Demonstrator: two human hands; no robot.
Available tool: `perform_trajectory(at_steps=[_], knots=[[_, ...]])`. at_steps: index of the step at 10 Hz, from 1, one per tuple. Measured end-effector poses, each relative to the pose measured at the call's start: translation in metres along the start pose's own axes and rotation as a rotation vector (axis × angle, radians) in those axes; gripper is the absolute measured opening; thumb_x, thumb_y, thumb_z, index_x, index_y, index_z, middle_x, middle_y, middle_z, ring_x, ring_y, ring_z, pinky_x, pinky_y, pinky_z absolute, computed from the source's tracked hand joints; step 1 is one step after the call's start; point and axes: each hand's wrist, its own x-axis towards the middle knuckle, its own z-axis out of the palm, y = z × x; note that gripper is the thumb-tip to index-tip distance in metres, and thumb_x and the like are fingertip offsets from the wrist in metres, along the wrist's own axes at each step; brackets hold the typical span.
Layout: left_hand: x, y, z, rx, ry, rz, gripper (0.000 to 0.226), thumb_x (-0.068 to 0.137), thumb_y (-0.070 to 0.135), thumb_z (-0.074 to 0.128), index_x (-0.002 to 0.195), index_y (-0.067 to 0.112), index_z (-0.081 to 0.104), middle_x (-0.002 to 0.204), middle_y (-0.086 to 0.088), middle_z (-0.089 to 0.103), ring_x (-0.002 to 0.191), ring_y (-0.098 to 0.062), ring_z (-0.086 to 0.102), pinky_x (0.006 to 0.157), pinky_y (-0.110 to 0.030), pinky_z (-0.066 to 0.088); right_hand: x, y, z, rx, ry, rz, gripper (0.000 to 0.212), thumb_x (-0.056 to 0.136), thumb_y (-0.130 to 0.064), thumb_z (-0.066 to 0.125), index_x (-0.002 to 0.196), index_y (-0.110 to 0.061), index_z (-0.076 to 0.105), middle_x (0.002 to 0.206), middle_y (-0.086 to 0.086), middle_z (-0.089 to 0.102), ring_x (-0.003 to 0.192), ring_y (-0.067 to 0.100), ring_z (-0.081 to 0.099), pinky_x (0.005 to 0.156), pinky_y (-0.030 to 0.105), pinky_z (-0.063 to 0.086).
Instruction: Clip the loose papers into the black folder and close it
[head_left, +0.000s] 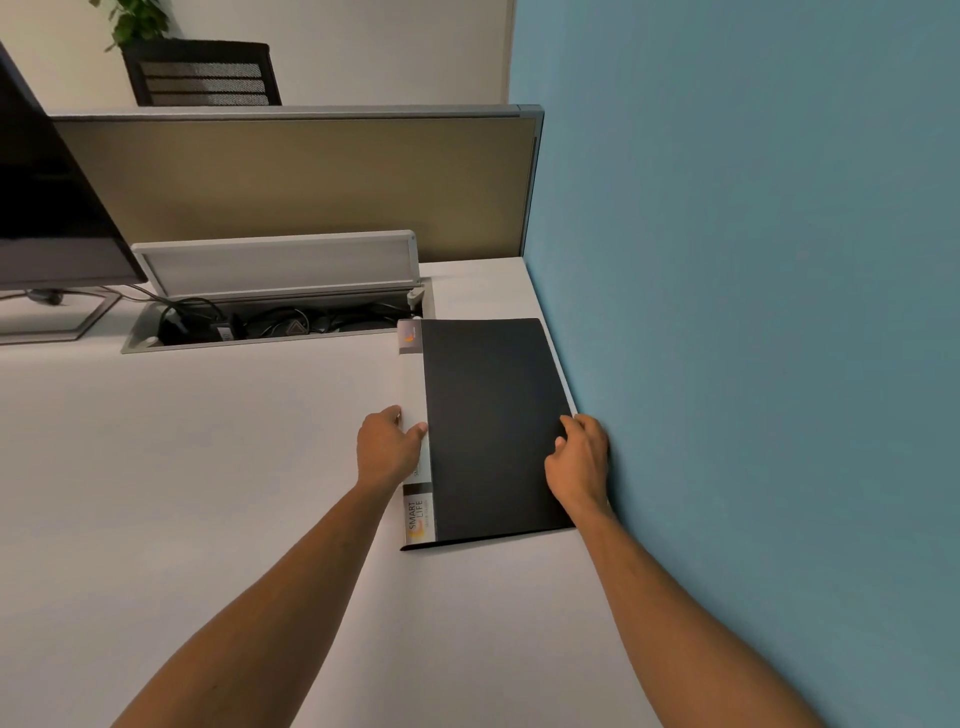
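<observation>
L hand (387, 444), R hand (579, 465) on blk folder (493, 415)

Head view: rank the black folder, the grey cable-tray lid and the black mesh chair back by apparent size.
1. Flat black folder
2. Raised grey cable-tray lid
3. Black mesh chair back, farthest away, so true size unsure

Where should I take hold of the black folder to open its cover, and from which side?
Take the black folder by its free long edge on the right, where the right hand sits. It lies flat and shut, its labelled spine on the left by the left hand, so the cover hinges there. The blue wall is close, so probably come from above with fingertips.
</observation>
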Motion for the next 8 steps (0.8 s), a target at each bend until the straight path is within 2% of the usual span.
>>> perform_trajectory(at_steps=[1,2,3,5,6,8], knots=[[0.000,0.001,-0.001,0.052,0.001,0.027,0.049,0.091,0.032,0.062,0.131,0.005,0.052,0.132,-0.012,0.058,0.115,-0.036,0.058,0.099,-0.047,0.048,-0.002,0.001,0.003,-0.043,0.008,-0.007,0.035,0.089,0.004,0.048,0.123,0.002,0.056,0.133,0.016,0.051,0.124,0.031,0.045,0.102,0.037,0.039],[-0.004,0.003,-0.001,0.076,-0.006,0.046,0.050,0.092,0.032,0.060,0.134,0.006,0.049,0.135,-0.012,0.056,0.118,-0.035,0.056,0.100,-0.046,0.046,-0.004,0.001,0.004,-0.062,-0.012,0.007,0.042,0.089,0.003,0.047,0.131,0.001,0.051,0.143,0.015,0.045,0.133,0.031,0.039,0.108,0.039,0.037],[-0.006,0.005,-0.001,0.055,-0.036,0.066,0.047,0.093,0.028,0.060,0.133,0.004,0.050,0.134,-0.013,0.057,0.117,-0.035,0.057,0.099,-0.044,0.046,-0.006,0.001,0.003,-0.041,-0.034,0.023,0.048,0.090,0.004,0.046,0.138,-0.001,0.044,0.149,0.014,0.038,0.139,0.029,0.032,0.114,0.038,0.031],[-0.010,-0.001,-0.007,-0.030,-0.085,0.081,0.050,0.094,0.025,0.059,0.139,0.006,0.045,0.139,-0.012,0.053,0.121,-0.035,0.055,0.098,-0.044,0.047,-0.004,0.004,0.000,-0.012,-0.054,0.041,0.048,0.092,0.004,0.042,0.140,-0.001,0.042,0.152,0.014,0.035,0.141,0.027,0.029,0.115,0.035,0.027],[-0.015,-0.007,-0.015,-0.063,-0.064,0.080,0.051,0.094,0.028,0.058,0.140,0.009,0.045,0.144,-0.010,0.049,0.125,-0.033,0.052,0.099,-0.043,0.046,-0.005,-0.001,-0.002,-0.021,-0.031,0.034,0.042,0.096,-0.002,0.041,0.138,-0.002,0.044,0.150,0.013,0.037,0.140,0.028,0.032,0.113,0.038,0.030],[-0.012,-0.037,-0.049,-0.037,0.066,0.111,0.042,0.092,0.031,0.060,0.131,0.014,0.054,0.142,-0.009,0.050,0.127,-0.028,0.050,0.108,-0.042,0.041,-0.013,-0.026,0.013,-0.118,0.042,-0.100,0.042,0.099,-0.026,0.046,0.134,-0.004,0.049,0.145,0.015,0.045,0.137,0.030,0.036,0.113,0.042,0.031]])
